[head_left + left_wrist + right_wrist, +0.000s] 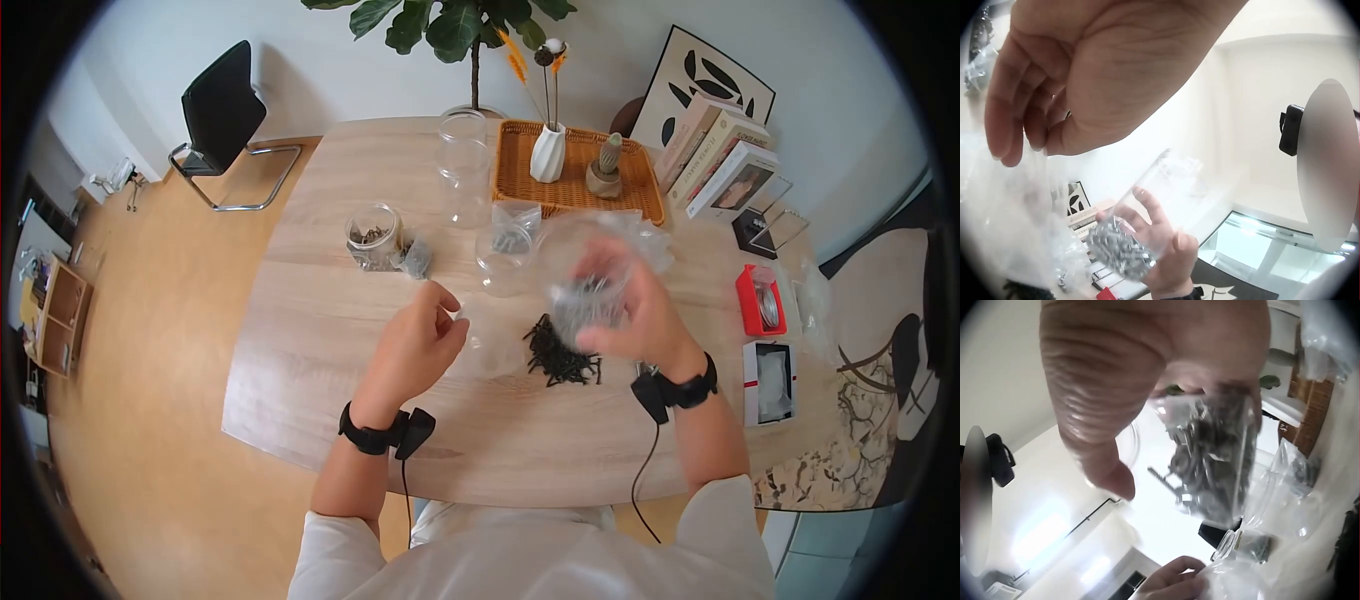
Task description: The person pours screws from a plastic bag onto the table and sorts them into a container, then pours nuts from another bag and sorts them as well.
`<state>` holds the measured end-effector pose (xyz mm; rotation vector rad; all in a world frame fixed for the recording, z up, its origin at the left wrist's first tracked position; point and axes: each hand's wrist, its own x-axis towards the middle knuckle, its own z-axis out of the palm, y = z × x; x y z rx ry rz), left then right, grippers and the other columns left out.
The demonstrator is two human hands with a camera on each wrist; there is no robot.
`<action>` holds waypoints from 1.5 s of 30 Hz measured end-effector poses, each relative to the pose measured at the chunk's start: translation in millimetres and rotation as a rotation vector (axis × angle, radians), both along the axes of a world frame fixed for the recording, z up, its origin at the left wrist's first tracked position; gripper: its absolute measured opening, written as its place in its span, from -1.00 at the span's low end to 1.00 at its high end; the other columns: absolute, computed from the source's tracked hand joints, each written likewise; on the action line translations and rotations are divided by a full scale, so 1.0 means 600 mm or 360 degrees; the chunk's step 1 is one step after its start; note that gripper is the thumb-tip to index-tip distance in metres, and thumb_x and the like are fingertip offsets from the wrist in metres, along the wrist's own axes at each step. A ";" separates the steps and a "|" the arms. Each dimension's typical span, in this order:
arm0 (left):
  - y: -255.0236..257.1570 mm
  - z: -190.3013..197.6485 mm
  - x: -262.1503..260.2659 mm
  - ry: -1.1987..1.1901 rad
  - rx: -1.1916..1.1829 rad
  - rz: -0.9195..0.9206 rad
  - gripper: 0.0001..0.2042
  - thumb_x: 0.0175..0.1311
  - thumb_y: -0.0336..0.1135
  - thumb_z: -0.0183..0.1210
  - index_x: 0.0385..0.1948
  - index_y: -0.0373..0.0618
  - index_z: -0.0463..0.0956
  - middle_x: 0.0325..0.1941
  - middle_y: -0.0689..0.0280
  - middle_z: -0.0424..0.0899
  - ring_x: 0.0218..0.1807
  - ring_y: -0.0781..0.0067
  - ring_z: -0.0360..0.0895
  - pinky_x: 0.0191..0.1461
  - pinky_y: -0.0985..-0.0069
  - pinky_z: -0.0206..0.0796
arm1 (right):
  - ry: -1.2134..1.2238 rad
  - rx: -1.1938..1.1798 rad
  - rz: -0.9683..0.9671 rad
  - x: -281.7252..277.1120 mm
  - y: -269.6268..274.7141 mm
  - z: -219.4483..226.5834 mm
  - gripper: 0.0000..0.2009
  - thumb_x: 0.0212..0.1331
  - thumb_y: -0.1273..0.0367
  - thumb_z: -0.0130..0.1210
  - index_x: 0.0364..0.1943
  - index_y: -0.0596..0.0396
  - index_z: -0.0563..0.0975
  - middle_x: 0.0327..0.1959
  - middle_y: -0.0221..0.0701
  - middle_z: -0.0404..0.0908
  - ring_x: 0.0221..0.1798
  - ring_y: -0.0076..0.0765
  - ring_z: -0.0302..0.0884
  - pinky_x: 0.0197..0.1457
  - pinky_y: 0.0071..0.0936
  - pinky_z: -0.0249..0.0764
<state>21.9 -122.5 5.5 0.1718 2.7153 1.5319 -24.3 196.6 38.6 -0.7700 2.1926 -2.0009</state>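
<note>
My right hand (635,310) grips a clear jar (1166,181) that is tilted, with silver screws (1122,253) gathered in its lower end. Thumb and fingers wrap its side, above a loose pile of black screws (560,352) on the table. To the left, my left hand (420,330) pinches a thin clear plastic bag (1004,200) between thumb and fingertips. The bag hangs limp below that hand in the left wrist view. Beyond the left hand stand a glass jar (373,245) of brownish screws and a small filled bag (415,258) leaning close to it.
Clear jars (463,175) stand at the back, beside a wicker tray (510,165) with a white vase (548,153) and a cactus (606,165). A bag of screws (513,238) sits mid-table. Books (720,150), a red box (760,300) and a white box (769,383) line the right.
</note>
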 end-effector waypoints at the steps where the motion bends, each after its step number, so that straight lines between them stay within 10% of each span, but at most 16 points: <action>1: 0.001 0.000 -0.006 -0.0010 0.0001 -0.0031 -0.78 0.48 -0.38 0.31 -0.03 -0.30 0.52 -0.41 0.26 0.72 -0.40 0.50 0.71 -0.31 0.49 0.53 | -0.0120 0.0202 0.0259 0.015 0.003 0.008 -0.06 -0.03 0.39 0.61 0.51 0.10 0.35 0.22 -0.34 0.49 0.29 -0.35 0.52 0.43 -0.30 0.49; 14: 0.027 0.062 -0.050 -0.0243 -0.0019 -0.0258 -0.84 0.46 -0.40 0.25 -0.19 -0.36 0.62 -0.43 0.26 0.75 -0.43 0.50 0.72 -0.34 0.47 0.56 | 0.0744 0.1361 0.0216 0.043 -0.022 0.011 -0.22 -0.12 0.32 0.51 0.35 0.03 0.52 0.14 -0.14 0.52 0.14 0.16 0.62 0.22 -0.06 0.60; 23: 0.031 0.006 -0.049 -0.0517 0.0153 -0.0276 -0.74 0.45 -0.36 0.27 0.01 -0.33 0.51 -0.32 0.24 0.71 -0.33 0.40 0.75 -0.30 0.41 0.61 | 0.0764 0.1435 0.0134 0.028 -0.030 -0.019 -0.23 -0.10 0.30 0.51 0.35 0.05 0.53 0.13 -0.13 0.52 0.11 0.17 0.64 0.18 -0.03 0.61; 32: 0.047 -0.006 0.055 0.0128 -0.0354 0.0201 -0.74 0.39 -0.24 0.41 -0.14 -0.21 0.58 -0.36 0.08 0.78 -0.29 0.05 0.75 -0.21 0.20 0.54 | 0.0762 0.1462 0.0118 0.022 -0.043 -0.026 -0.22 -0.11 0.26 0.50 0.35 0.03 0.53 0.11 -0.13 0.53 0.11 0.18 0.65 0.17 -0.01 0.60; 45: 0.016 -0.088 0.050 0.0018 0.0225 0.0048 -0.89 0.48 -0.46 0.22 -0.12 -0.31 0.57 -0.32 0.17 0.74 -0.28 0.37 0.75 -0.15 0.41 0.58 | 0.0776 0.1497 0.0185 0.015 -0.069 -0.021 -0.22 -0.13 0.32 0.51 0.35 0.05 0.54 0.10 -0.13 0.54 0.11 0.16 0.63 0.21 -0.04 0.57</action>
